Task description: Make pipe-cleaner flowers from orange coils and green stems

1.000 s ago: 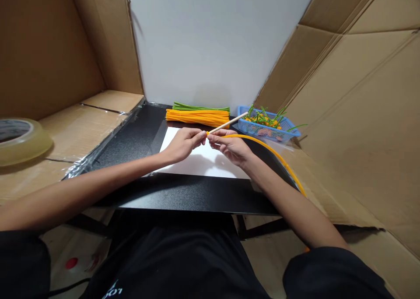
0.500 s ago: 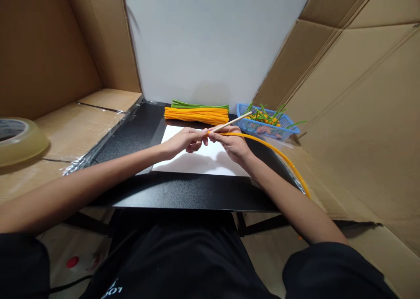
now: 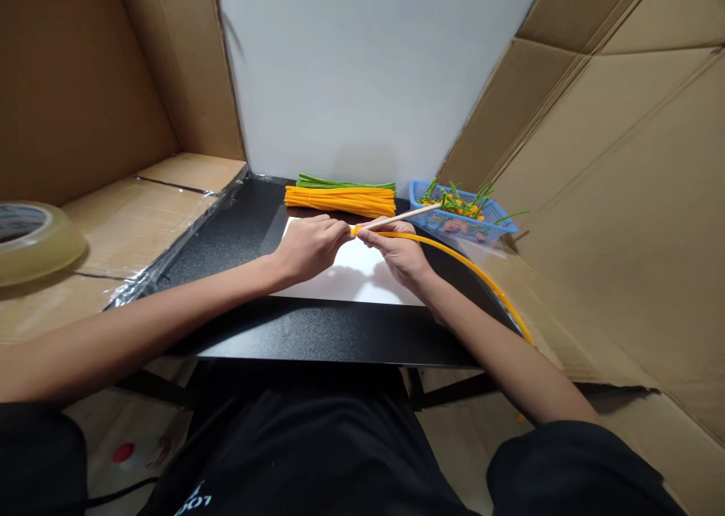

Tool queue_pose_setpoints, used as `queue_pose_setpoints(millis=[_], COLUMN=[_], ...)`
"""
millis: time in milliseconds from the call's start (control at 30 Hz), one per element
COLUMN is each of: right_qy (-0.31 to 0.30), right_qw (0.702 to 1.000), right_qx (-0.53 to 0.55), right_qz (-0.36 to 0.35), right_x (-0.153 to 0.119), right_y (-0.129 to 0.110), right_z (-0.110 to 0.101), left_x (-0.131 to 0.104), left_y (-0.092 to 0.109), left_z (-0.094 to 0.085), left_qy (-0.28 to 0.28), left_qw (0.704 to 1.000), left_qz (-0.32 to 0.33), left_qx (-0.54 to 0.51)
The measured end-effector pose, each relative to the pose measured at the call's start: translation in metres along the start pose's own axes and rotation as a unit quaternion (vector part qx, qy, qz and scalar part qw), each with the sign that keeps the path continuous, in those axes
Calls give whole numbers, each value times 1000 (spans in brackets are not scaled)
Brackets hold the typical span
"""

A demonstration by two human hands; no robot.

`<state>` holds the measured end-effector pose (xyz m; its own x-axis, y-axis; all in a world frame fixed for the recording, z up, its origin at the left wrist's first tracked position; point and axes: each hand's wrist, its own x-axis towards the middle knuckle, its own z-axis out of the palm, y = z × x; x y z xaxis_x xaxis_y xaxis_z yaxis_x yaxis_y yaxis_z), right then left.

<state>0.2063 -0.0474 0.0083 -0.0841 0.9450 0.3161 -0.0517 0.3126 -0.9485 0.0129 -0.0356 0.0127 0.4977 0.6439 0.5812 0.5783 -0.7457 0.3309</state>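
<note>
Closed in a pinch, my left hand grips the near end of a thin wooden stick; the fingertips hide that end. My right hand is closed around an orange pipe cleaner, its thumb and fingers pressed close to the stick. A little orange shows wound at the stick between the two hands. From my right hand the long tail of the pipe cleaner arcs down to the right, past the forearm. The stick slants up to the right. Both hands hover over a white sheet of paper.
At the back of the black table lie bundles of orange pipe cleaners and green pipe cleaners. A blue basket holds green and orange pieces. Cardboard walls flank the table, with a tape roll at left.
My left hand has turned over, knuckles now up, and its fingers have closed at the stick's end. The stick has tipped slightly lower to the right. My right hand keeps its place.
</note>
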Motion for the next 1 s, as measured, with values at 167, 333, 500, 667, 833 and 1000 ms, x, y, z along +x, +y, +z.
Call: queue_pose_setpoints(millis=[167,333,500,667,833,1000], right_qy=[-6,-5,-29,-69,-109,-155], right_qw=[1000,998,998,996,990,985], right_qx=[22,36,47,53,64,11], right_qz=[11,45,30,-19,-64,-77], right_x=[0,0,-2,-4,-6,-14], right_y=[-6,-8,-12,-15,-12,-21], right_z=[-1,0,0,0,-3,-3], left_x=[2,7,9,9,7,1], left_y=[2,6,3,0,-3,-3], left_z=[-1,-3,0,-1,-1,-1], left_qy=[-70,-130,-194,-206,-261,-339], left_qw=[969,893,749,672,636,578], left_qz=[-22,-116,-216,-243,-252,-238], left_qx=[-237,-416,-596,-669,-682,-703])
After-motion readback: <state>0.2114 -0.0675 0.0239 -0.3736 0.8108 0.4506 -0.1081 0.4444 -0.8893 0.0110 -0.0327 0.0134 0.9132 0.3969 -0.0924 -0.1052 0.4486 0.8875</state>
